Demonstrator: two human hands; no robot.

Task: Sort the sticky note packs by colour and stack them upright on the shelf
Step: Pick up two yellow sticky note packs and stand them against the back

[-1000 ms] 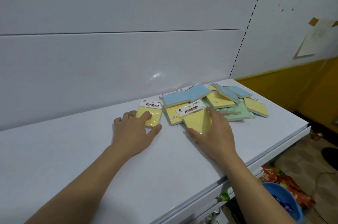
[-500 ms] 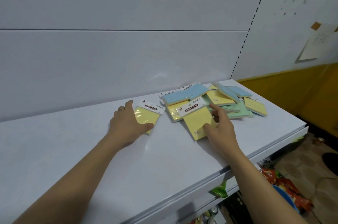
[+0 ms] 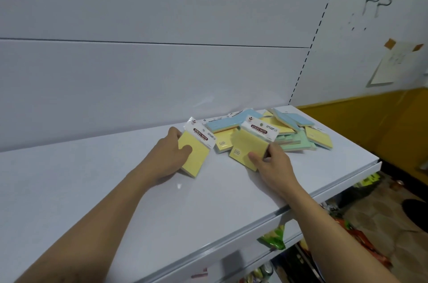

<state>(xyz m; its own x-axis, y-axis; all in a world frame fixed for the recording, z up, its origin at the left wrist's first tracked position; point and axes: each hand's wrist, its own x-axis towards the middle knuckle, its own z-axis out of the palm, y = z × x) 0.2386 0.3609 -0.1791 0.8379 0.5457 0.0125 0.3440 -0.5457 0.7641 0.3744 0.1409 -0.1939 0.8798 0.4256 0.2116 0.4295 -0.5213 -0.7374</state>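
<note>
A: Any print legible?
B: Two hits. One on the yellow pack [image 3: 195, 157], just left of the pile [image 3: 291, 132]: white header card [image 3: 201, 134], dark band, "STICKY NOTE" in pale capitals.
A: The other?
B: The second yellow pack [image 3: 247, 148], at the pile's near-left edge. Same "STICKY NOTE" band; small print beside it is too fine to read.
A: Elsewhere?
B: A paper sheet [image 3: 389, 65] on the wall, up right of the pile. Marks faint, unreadable.
</note>
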